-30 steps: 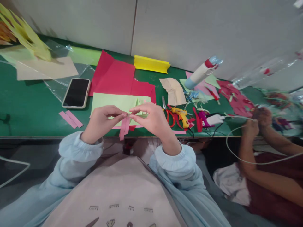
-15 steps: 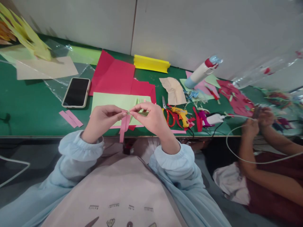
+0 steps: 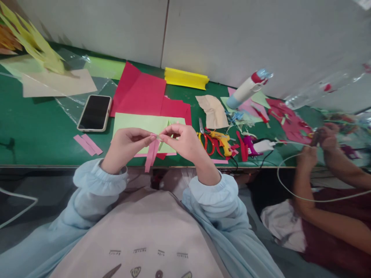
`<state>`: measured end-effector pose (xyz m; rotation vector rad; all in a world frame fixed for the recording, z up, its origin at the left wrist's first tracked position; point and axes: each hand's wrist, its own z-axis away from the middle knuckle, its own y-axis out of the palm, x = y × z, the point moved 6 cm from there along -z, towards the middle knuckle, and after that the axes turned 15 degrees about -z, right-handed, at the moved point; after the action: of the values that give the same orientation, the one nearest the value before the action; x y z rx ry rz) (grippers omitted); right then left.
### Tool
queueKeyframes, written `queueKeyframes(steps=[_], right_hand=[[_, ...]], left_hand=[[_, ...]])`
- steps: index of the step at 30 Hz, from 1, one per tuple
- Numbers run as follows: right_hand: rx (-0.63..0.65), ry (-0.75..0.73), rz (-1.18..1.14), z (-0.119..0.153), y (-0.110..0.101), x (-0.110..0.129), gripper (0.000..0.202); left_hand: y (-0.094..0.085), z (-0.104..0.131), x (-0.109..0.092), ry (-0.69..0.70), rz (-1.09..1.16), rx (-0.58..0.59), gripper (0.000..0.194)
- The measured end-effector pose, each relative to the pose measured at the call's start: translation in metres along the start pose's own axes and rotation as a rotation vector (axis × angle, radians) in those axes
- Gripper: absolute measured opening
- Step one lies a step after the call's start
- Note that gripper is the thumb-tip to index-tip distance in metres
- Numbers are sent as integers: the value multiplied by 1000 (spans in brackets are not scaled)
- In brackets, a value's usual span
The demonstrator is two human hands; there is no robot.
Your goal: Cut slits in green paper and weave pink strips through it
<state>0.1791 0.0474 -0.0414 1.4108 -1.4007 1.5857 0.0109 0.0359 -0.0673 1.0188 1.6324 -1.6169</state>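
My left hand (image 3: 126, 143) and my right hand (image 3: 185, 143) meet fingertip to fingertip over a pale green paper sheet (image 3: 133, 121). Both are closed in a pinch on pink paper strips (image 3: 150, 155), which hang down between them towards the table edge. A small folded green paper piece (image 3: 168, 124) shows behind my right fingers, and I cannot tell if it is joined to the strips. Fingertips hide the pinched spot. Two loose pink strips (image 3: 87, 144) lie left of my left hand. Scissors with red and yellow handles (image 3: 206, 139) lie right of my right hand.
A phone (image 3: 95, 112) and red paper (image 3: 142, 87) lie on the green table. To the right are a yellow glue gun (image 3: 222, 142), a purple glue gun (image 3: 251, 146) with cables, and a bottle (image 3: 245, 92). A co-worker's hands (image 3: 317, 144) work at far right.
My hands stay almost in place, with a slight shift of the right fingers. The hanging pink strips have moved slightly. The co-worker's hands have moved a little.
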Motion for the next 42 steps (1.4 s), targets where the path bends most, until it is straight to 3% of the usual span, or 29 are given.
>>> queueKeyframes(steps=[12, 19, 31, 37, 42], right_hand=[[1, 7, -28, -2, -2, -6, 17], [47, 47, -72, -8, 2, -13, 17], [220, 166, -144, -29, 14, -45, 12], [239, 155, -94, -30, 6, -44, 20], [334, 206, -95, -27, 0, -45, 18]], left_hand=[[-2, 0, -1, 34, -69, 6, 23], [7, -4, -2, 15, -15, 70, 24], [28, -4, 34, -298, 252, 319, 40], [26, -5, 37, -359, 252, 247, 40], [26, -6, 41, -362, 236, 223, 41]])
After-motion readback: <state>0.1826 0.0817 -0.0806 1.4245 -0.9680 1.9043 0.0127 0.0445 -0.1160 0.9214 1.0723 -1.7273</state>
